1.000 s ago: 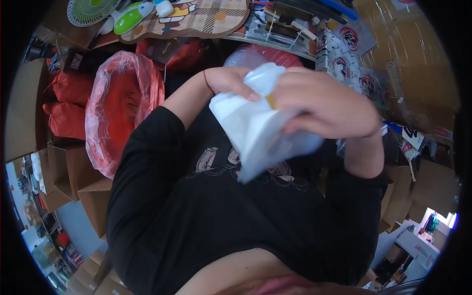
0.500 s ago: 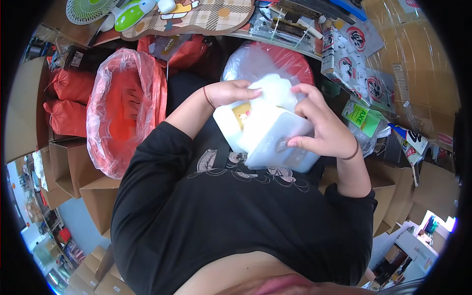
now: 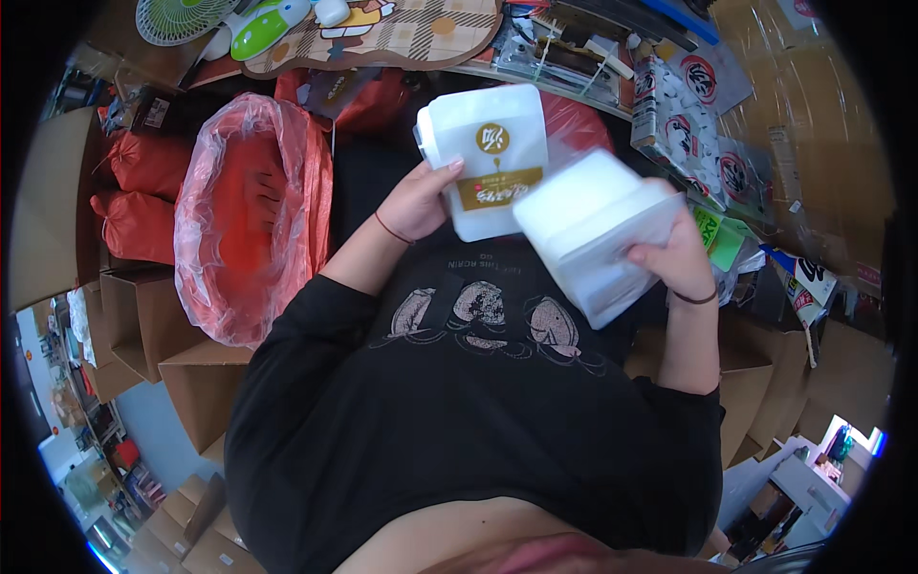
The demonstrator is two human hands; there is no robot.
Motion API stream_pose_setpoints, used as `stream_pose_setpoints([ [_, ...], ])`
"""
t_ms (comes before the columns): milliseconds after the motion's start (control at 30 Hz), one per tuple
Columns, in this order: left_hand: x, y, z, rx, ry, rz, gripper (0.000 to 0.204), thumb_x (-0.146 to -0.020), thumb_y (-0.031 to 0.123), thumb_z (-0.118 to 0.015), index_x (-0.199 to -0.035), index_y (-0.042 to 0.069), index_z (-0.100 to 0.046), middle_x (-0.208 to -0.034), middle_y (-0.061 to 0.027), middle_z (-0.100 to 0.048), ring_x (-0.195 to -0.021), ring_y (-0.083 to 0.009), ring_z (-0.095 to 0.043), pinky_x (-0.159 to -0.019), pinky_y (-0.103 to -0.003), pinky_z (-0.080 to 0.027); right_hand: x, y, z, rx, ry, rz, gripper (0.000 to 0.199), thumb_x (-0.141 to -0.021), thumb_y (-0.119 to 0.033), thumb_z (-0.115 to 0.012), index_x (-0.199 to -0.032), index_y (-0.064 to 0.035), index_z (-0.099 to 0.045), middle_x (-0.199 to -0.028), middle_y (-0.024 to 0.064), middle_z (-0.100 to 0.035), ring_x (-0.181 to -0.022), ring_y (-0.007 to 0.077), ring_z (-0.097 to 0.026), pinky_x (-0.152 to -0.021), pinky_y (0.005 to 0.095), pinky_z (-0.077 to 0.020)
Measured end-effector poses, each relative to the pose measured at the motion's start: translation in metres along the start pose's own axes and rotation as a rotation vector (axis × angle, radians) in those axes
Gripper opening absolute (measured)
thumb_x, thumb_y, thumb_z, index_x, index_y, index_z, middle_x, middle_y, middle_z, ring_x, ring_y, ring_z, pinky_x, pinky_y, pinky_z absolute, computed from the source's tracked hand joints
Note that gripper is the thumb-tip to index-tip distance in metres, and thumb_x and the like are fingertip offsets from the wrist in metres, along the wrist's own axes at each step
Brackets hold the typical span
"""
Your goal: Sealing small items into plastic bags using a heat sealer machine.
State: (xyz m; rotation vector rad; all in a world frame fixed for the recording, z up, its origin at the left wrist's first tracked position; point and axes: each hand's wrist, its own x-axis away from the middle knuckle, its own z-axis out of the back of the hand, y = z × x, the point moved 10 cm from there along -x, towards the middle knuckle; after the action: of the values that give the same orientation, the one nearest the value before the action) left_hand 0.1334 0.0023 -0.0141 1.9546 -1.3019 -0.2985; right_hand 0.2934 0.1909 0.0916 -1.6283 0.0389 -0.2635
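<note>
My left hand [image 3: 418,199] is closed on a small stack of flat white pouches [image 3: 502,110] with rounded corners. A gold label shows on the top pouch. On the right, my right hand [image 3: 681,256] grips a translucent frosted plastic bag [image 3: 604,282], thumb on its near face. A thick white block [image 3: 583,196], perhaps stacked soft sheets, sticks out at the bag's far end, slightly blurred. The pouches and the block are close together in front of my chest. Fingers under both are mostly hidden.
To the left stands a red bag with a clear liner [image 3: 191,215], beside tied red bundles [image 3: 134,225]. Cardboard boxes [image 3: 196,392] lie below. At the far edge are a table with a checked mat [image 3: 421,38], a small fan [image 3: 182,19] and a carton of small white items [image 3: 669,120].
My hands have moved apart. The left now holds the pouches out to the far left, their labelled face showing. The right has carried the bag and white block to the right and tilted them.
</note>
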Motion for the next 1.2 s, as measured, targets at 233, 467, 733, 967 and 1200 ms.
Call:
stream_pose_setpoints([
  [233, 0.007, 0.002, -0.092, 0.217, -0.431, -0.13, 0.096, -0.079, 0.039, -0.078, -0.152, 0.008, -0.024, -0.148, -0.0141, -0.04, -0.14, -0.0302, -0.037, -0.117, -0.046, -0.029, -0.035, -0.039, -0.034, 0.058, 0.157, 0.133, 0.072, -0.072, -0.031, -0.088, -0.127, -0.002, -0.052, -0.106, 0.0041, -0.066, -0.099, 0.017, -0.064, -0.091, 0.0336, -0.0498],
  [467, 0.02, -0.014, -0.086, 0.083, -0.263, -0.038, 0.103, -0.07, 0.03, -0.08, -0.152, 0.008, -0.021, -0.148, -0.0164, -0.039, -0.139, -0.0333, -0.038, -0.115, -0.048, -0.032, -0.02, -0.064, -0.074, 1.055, 0.304, 0.279, 0.09, -0.069, -0.042, -0.087, -0.138, -0.0058, -0.043, -0.12, 0.0123, -0.058, -0.112, 0.0248, -0.057, -0.098, 0.0408, -0.0455],
  [733, 0.031, -0.009, -0.072, 0.026, -0.231, -0.034, 0.119, -0.062, 0.049, -0.084, -0.153, 0.009, -0.02, -0.15, -0.0199, -0.036, -0.14, -0.037, -0.036, -0.114, -0.052, -0.032, 0.004, 0.002, -0.068, -0.428, 0.12, 0.336, 0.103, -0.063, -0.044, -0.091, -0.143, -0.0055, -0.038, -0.142, 0.0159, -0.043, -0.127, 0.027, -0.048, -0.106, 0.0432, -0.0394],
  [967, 0.027, -0.017, -0.056, -0.016, -0.171, 0.064, 0.124, -0.061, 0.055, -0.085, -0.154, 0.008, -0.017, -0.151, -0.0199, -0.034, -0.14, -0.0365, -0.037, -0.113, -0.052, -0.033, 0.014, 0.051, -0.054, -0.454, 0.169, 0.083, 0.093, -0.066, -0.037, -0.089, -0.139, 0.0001, -0.043, -0.133, 0.0134, -0.055, -0.123, 0.0267, -0.054, -0.104, 0.0415, -0.0432],
  [1200, 0.023, 0.012, -0.078, 0.334, -0.5, -0.007, 0.138, -0.055, 0.067, -0.083, -0.156, 0.009, -0.01, -0.155, -0.0194, -0.028, -0.141, -0.0365, -0.033, -0.114, -0.052, -0.03, 0.019, 0.02, -0.053, -0.461, 0.058, 0.103, 0.073, -0.073, -0.017, -0.083, -0.134, 0.0, -0.046, -0.126, 0.0123, -0.059, -0.116, 0.0232, -0.058, -0.101, 0.0396, -0.046],
])
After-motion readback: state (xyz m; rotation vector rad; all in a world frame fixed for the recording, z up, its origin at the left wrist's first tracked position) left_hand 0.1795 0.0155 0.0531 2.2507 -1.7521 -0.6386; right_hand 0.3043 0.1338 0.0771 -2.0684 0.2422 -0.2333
